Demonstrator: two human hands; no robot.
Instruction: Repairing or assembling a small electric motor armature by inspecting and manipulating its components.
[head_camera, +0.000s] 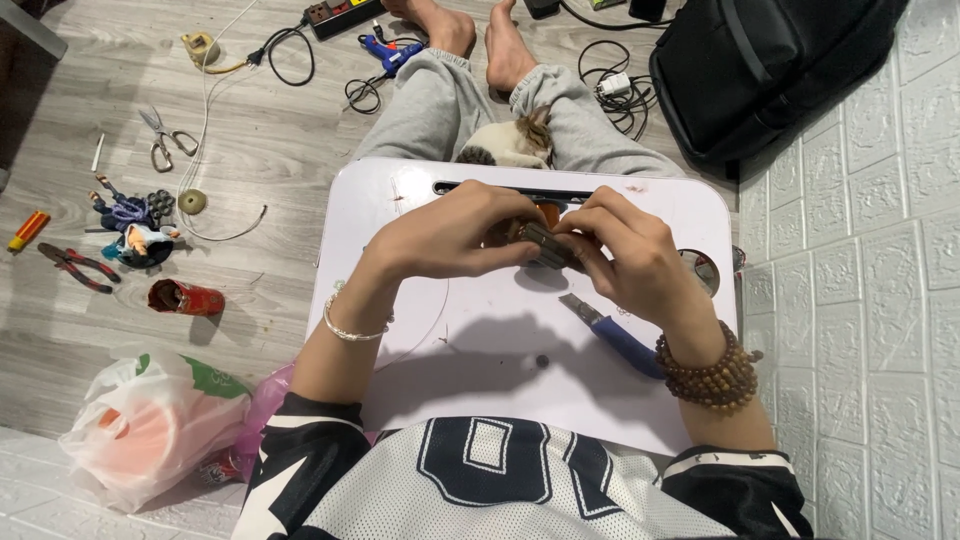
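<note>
Both hands meet over the middle of a white lap table (480, 390) — the left hand (450, 235) and right hand (620, 255) each clenched on a small dark ridged object (545, 243) held just above the tabletop. A blue utility knife (615, 335) lies on the table under the right wrist. Off to the left on the wooden floor lie scissors (165, 137) and red-handled pliers (78, 267) — a black bag (770, 70) sits at top right.

Both hands (545, 245) hide most of a small dark object (545, 243) (kind unclear).
</note>
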